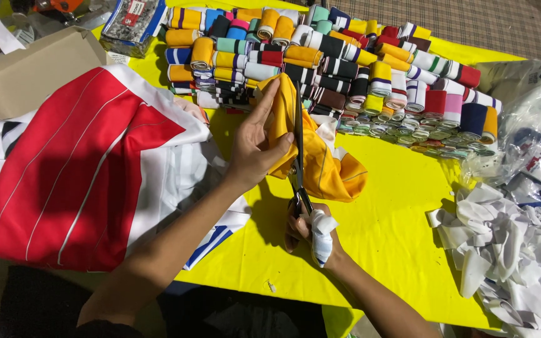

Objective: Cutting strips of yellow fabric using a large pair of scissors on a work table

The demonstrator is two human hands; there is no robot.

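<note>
While my left hand (255, 147) pinches the yellow cloth (320, 163) over the yellow surface (396, 213), my right hand (311, 235) is closed on the scissors (298, 156), blades upright against the cloth. I see a cardboard box (29, 72) at far left; its contents stay hidden.

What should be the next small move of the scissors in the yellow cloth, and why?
Probably close the scissors for one short snip. The right hand holds their handles, the blades point up along the yellow cloth, and the left hand pinches that cloth taut beside them.
</note>
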